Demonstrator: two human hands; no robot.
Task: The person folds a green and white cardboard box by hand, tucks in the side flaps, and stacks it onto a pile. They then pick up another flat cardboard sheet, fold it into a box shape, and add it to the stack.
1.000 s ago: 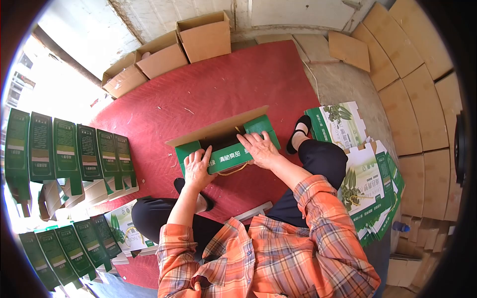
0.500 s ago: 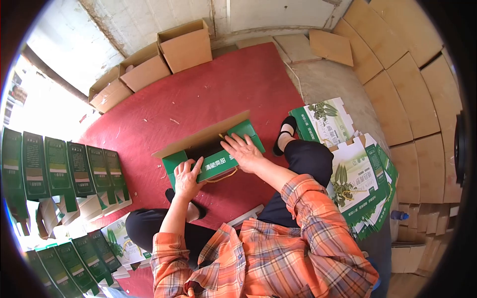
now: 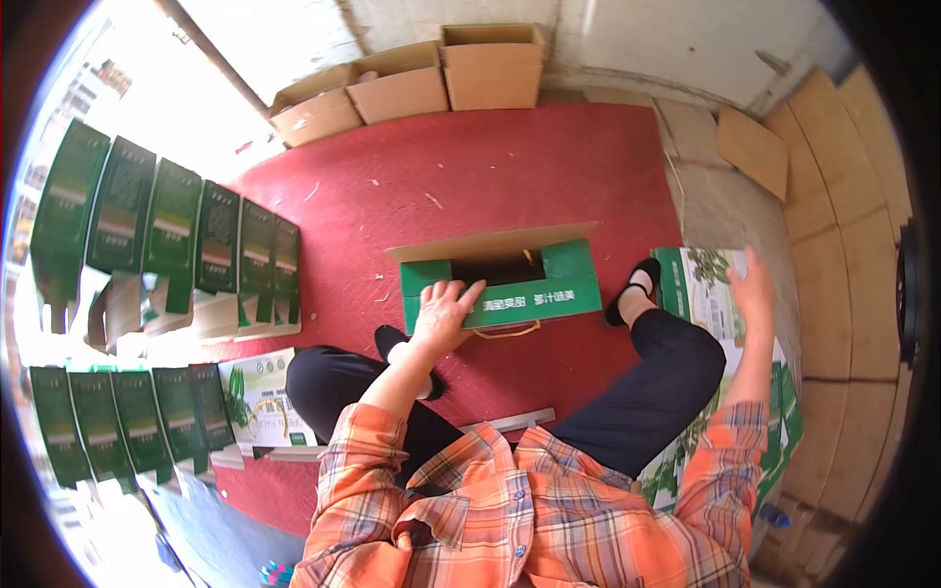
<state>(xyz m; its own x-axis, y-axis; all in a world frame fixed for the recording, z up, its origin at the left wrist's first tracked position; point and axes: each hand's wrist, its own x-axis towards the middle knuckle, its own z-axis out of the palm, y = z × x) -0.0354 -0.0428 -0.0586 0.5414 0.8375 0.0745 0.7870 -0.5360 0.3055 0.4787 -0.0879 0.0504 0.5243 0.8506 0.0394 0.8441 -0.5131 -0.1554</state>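
Note:
An open green gift box (image 3: 539, 302) with white lettering stands on the red floor covering between my feet. A thin yellow cord handle (image 3: 507, 332) hangs along its near side. My left hand (image 3: 441, 318) grips the box's near top edge, fingers curled over the rim. The far brown flap stands raised, and the box's inside is dark. Out to the right, my right hand (image 3: 753, 292) is held over a stack of flat printed cartons (image 3: 701, 284), fingers stretched out and slightly blurred. Nothing shows in it.
Folded green boxes (image 3: 172, 220) stand in rows at the left, with a second row (image 3: 127, 421) nearer me. Brown cardboard boxes (image 3: 493, 73) line the back wall. Stacked brown cartons (image 3: 818, 294) fill the right side. A loose cardboard sheet (image 3: 753, 147) lies at the back right.
My right hand has left the box and moved right to the flat carton stack. My left hand stays on the box's near edge. The view has turned left.

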